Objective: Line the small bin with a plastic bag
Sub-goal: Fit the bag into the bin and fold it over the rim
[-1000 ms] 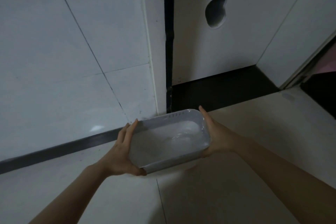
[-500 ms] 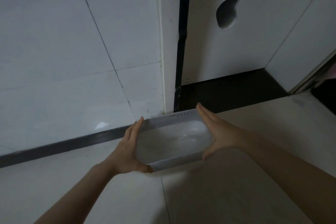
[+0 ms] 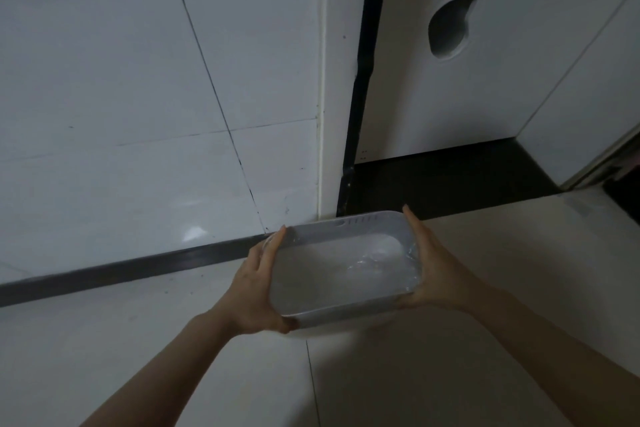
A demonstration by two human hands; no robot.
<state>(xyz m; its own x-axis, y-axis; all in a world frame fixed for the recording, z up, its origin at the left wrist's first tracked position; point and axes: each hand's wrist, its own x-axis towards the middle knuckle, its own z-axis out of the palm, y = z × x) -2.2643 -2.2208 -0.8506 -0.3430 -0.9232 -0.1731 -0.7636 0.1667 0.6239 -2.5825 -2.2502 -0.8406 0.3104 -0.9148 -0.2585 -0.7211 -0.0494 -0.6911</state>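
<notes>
Between the two hands sits the small bin (image 3: 341,274), a shallow grey rectangular tub, gripped at its short ends: the left hand (image 3: 254,291) lies flat along the left wall with its thumb hooked under the near corner, and the right hand (image 3: 433,274) presses its palm and straight fingers (image 3: 414,229) against the right wall. Both hands are closed on the bin from outside, fingers extended rather than curled.

Compared with a second ago, the bin has come down and away from the body. Its far wall now lies just beyond the fingertips at the dark skirting strip (image 3: 138,269) and the foot of the white tiled wall (image 3: 138,114), and its underside appears to meet the pale floor (image 3: 450,374), though contact is hard to confirm in this dim light. Its tilt has also levelled out.

Inside, between the palms, a clear plastic bag (image 3: 374,263) shows as faint crinkled highlights near the right fingers and a thin film over the rim.

My reading is that the lining is essentially finished and the bin is being set back in place. What remains is letting go without dragging the film off the rim.
</notes>
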